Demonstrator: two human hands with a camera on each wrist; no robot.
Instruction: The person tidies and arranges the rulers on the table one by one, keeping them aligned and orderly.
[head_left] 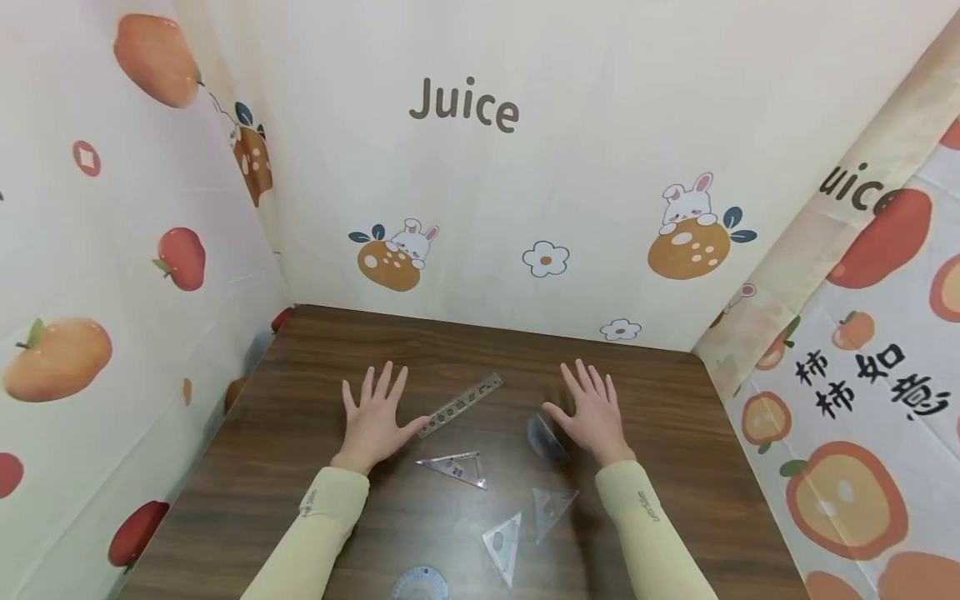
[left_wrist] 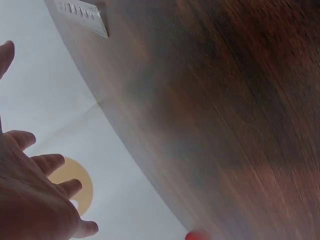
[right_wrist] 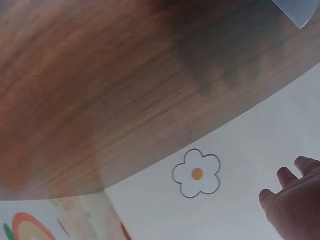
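Observation:
My left hand (head_left: 375, 423) is spread above the table with straight fingers and holds nothing. In the head view its thumb tip overlaps the near end of a clear stencil ruler (head_left: 461, 405); the left wrist view shows them apart. My right hand (head_left: 592, 417), also spread and holding nothing, hovers beside a semicircular clear protractor (head_left: 546, 442). Between the forearms lie a slim transparent set square (head_left: 474, 477), a second set square (head_left: 512, 542) and a fainter clear triangle (head_left: 550, 504). A round-edged bluish protractor (head_left: 423, 572) is cut off by the bottom edge.
The dark wood-grain table (head_left: 675, 467) carries all the drawing tools. A printed curtain (head_left: 480, 192) stands along its back edge, and similar fruit-patterned cloths hang at the left (head_left: 112, 275) and right (head_left: 847, 417).

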